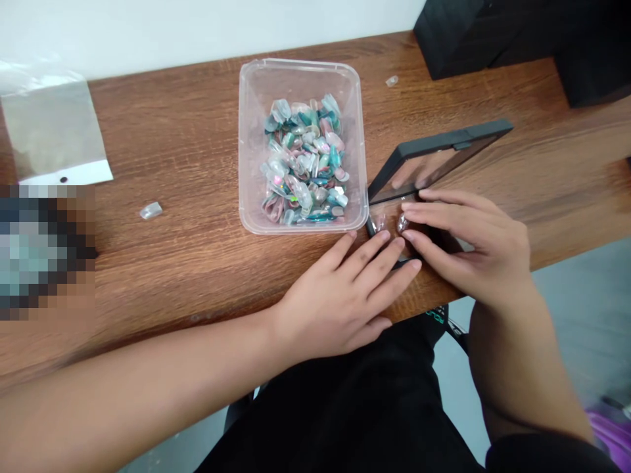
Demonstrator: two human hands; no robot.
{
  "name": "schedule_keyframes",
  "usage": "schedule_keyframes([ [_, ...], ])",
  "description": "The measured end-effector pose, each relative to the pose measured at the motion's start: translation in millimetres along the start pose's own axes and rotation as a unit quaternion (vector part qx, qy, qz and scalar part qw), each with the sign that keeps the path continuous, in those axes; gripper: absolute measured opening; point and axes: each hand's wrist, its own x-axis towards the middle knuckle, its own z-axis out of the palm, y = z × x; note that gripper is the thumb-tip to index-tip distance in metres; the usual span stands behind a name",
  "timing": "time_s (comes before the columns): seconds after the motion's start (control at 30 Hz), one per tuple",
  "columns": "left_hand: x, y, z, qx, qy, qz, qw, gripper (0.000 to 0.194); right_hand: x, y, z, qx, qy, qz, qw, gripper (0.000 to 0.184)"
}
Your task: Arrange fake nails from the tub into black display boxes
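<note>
A black case (446, 140) stands with its clear-windowed lid raised, just right of a clear plastic tub (362, 144). Inside the case's base, at the left, lies a clear false nail (380, 223). My right hand (478, 246) reaches over the base, thumb and fingertips closed about another shiny false nail (403, 224). Stretched out with fingers apart, my left hand (345, 289) rests along the case's front edge and holds nothing. Its fingers and my right hand hide much of the base. Many false nails (308, 161) in teal, pink and clear tones fill the tub.
Single loose nails lie on the wooden table, one at the left (150, 210) and one at the back (392, 81). A clear plastic bag (54, 131) is at the far left, above a blurred-out object (39, 253). Black boxes (493, 39) stand at the back right.
</note>
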Motion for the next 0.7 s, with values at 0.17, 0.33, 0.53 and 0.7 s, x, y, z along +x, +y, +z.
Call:
schedule_keyframes([
  [0.17, 0, -2, 0.8, -0.033, -0.022, -0.025, 0.999, 0.083, 1, -7, 4, -0.013, -0.014, 0.01, 1.0, 0.048],
  [0.33, 0, -3, 2.5, -0.043, -0.026, -0.043, 0.998, 0.084, 5, -7, 8, -0.03, -0.009, -0.006, 0.999, 0.044],
  [0.53, 0, -2, 4.7, -0.04, -0.019, -0.042, 0.998, 0.084, 8, -6, 12, -0.069, -0.001, -0.018, 0.997, 0.039],
  [0.7, -2, -1, 6.5, -0.039, -0.007, -0.043, 0.998, 0.076, 10, -8, 15, -0.124, 0.019, -0.029, 0.992, 0.06],
])
